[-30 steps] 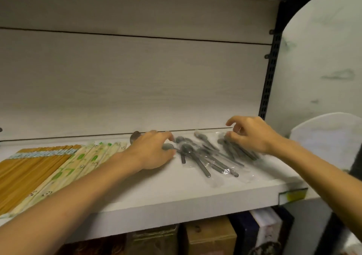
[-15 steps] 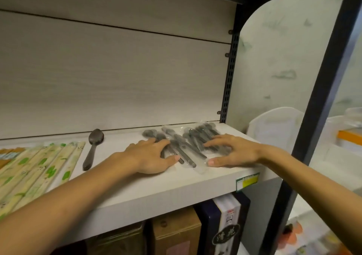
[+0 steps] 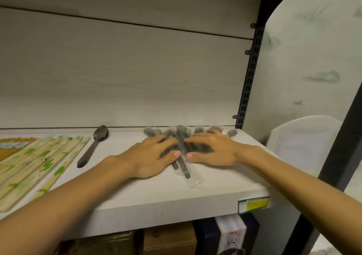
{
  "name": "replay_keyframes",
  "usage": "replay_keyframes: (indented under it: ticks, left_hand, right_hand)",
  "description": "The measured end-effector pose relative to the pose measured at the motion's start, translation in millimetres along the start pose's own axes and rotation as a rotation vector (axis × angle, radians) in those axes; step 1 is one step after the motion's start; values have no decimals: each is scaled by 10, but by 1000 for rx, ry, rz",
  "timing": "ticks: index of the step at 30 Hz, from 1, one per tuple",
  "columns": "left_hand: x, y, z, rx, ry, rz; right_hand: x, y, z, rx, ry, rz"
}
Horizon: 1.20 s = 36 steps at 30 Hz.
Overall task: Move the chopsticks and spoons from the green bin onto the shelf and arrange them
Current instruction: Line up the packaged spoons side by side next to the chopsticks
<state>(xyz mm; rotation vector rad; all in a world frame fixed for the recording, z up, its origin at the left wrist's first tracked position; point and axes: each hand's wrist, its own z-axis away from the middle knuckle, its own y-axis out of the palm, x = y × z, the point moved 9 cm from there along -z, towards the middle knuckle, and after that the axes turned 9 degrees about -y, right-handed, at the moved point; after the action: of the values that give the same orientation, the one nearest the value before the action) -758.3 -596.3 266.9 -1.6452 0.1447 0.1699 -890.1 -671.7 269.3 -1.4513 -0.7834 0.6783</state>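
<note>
Several grey spoons in clear plastic sleeves (image 3: 183, 156) lie bunched on the white shelf (image 3: 176, 194), bowls toward the back wall. My left hand (image 3: 150, 156) and my right hand (image 3: 213, 150) rest flat on the bunch from either side, fingers spread, thumbs almost meeting. A loose grey spoon stack (image 3: 93, 146) lies apart to the left. Chopstick packs in green-printed paper (image 3: 37, 166) lie in a row at the far left, with plain brown chopsticks (image 3: 9, 147) beyond them. The green bin is out of view.
A black slotted upright (image 3: 249, 74) ends the shelf on the right. A yellow-green price label (image 3: 253, 204) sits on the shelf's front edge. Boxes (image 3: 231, 237) stand on the level below. A white rounded object (image 3: 301, 143) sits past the upright.
Both hands have pressed closer together over the wrapped spoons, gathering them into a tighter bunch. The view has shifted back to the left.
</note>
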Motion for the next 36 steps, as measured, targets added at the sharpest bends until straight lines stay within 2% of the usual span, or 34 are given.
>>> replay_keyframes:
  ticks: [2,10,13,17,22,25,28,31,33,36]
  left_hand:
    - [39,6,22,-2,-34,-54]
    - [513,-102,120,-52,-162,-49]
    - [547,-115,121,-89,-130,-51]
    - [543,-72,99,-64,-92,29]
    - [643,-153,41,-200,-55,112]
    - [656,-195,42,-255,-80,128]
    - [619,-198,97,-221,-74,154]
    - [555,-115,178,-72,-21,125]
    - [581,-44,223,20,-28,103]
    - [649,-76,237,-5,-52,78]
  right_hand:
    - [26,104,-86,41,-7,-29]
    - [263,19,-164,-139,-145,2]
    - [304,38,-191,-178,-215,-45]
    - [241,5,-173,-218,-190,-49]
    - [156,-110,-108,-300,-109,-20]
    - [166,-87,-92,-262,-102,11]
    - [177,-89,-94,-242,-98,52]
    - [220,-210,-87,-259,-87,61]
    - [386,-266,-133,-230,-150,75]
    - [760,-233,-288,-141,-285,11]
